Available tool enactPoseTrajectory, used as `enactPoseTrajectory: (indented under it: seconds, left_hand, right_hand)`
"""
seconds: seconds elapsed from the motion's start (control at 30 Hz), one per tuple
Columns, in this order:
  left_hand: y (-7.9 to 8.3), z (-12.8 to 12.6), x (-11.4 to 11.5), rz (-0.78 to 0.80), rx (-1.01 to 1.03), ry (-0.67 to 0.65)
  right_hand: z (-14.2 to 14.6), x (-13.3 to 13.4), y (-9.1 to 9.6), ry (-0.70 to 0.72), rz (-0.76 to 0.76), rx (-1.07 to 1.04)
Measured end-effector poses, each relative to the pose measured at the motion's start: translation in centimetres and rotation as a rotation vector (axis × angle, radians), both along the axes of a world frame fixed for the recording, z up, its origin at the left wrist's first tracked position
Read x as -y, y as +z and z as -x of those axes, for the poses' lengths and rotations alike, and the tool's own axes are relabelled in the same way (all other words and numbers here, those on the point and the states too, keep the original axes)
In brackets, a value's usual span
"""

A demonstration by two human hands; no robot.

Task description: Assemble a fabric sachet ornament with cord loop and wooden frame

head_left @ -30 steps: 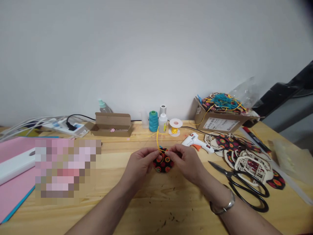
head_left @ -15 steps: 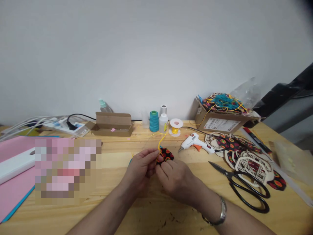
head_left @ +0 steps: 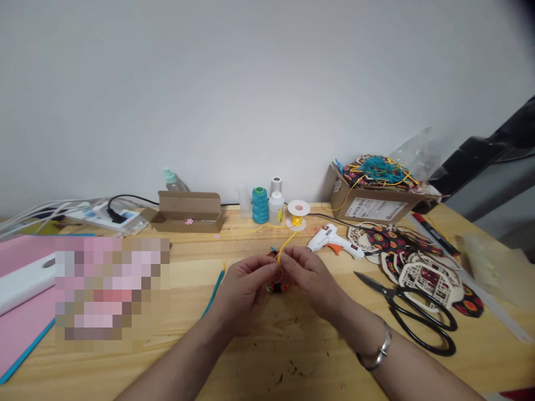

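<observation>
Pinching cord [head_left: 287, 241], table [head_left: 184, 292] beneath, wall [head_left: 251, 100] beyond

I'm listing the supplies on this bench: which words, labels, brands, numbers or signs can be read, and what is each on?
No text is readable.
White label on the right-hand cardboard box: print too small.
Yellow label on the white bottle: too small.
Markings on the glue gun: too blurred.
Blue-and-white item by the black plug: too blurred.

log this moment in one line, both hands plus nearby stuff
left hand: pinching yellow cord | right hand: same cord | between hands: patterned piece, partly hidden | nearby: scissors, white glue gun
</observation>
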State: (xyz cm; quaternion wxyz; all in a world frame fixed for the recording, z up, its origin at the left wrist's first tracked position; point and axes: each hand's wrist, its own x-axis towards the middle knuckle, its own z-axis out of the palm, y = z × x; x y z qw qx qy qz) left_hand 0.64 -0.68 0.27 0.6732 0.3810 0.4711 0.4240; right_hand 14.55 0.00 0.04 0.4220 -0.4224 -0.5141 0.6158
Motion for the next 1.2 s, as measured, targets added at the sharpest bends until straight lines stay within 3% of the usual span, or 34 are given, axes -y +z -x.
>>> enactPoseTrajectory:
  seconds: [0.17,0.37,0.63,1.03,1.2]
  left_hand:
    - [-0.1,0.0,0.0,-0.027,-0.055,-0.069]
    - [-0.1,0.0,-0.1,0.007,-0.092,-0.056]
    - [0.3,-0.1,0.1,-0.009,-0.098,-0.069]
    - [0.0,0.1,-0.1,-0.013,-0.143,-0.023]
    - [0.2,0.0,0.0,-0.014,-0.171,-0.033]
  right_hand:
    - [0.1,0.3,0.6,-0.027,0.065,-0.012]
    - [-0.4,0.0,0.9,-0.095,-0.025,0.128]
    - [-0.7,-0.1,0.7,-0.147,-0.05,0.148]
    - [-0.9,-0.4,1.3,-0.019,-0.006,0.127]
    - [-1.1,-0.4,1.1,-0.032,-0.048,0.195]
